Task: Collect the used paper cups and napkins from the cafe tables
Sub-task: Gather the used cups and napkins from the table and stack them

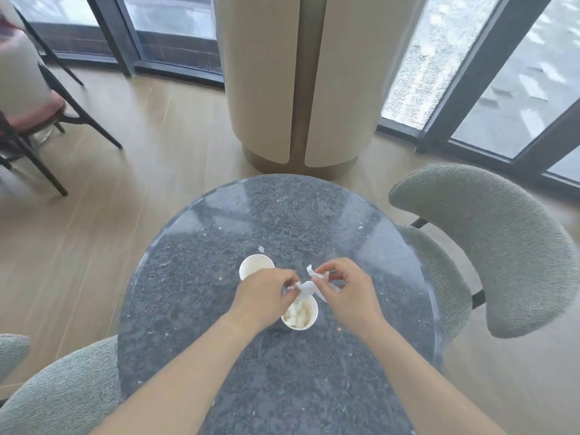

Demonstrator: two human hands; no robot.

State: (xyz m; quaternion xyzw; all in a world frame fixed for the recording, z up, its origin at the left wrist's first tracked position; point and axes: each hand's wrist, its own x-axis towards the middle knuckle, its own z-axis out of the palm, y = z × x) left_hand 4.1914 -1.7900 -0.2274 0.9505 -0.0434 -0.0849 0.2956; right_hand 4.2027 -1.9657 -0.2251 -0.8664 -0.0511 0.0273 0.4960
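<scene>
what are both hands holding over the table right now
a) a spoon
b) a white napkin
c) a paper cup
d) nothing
b: the left hand and the right hand each pinch an end of one twisted white napkin, which stretches between them just above the near paper cup.

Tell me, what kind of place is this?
Probably a cafe or lounge: a round speckled stone table with two white paper cups, cushioned grey-green chairs around it, and tall glass windows behind. The left hand and right hand pinch a napkin.
</scene>
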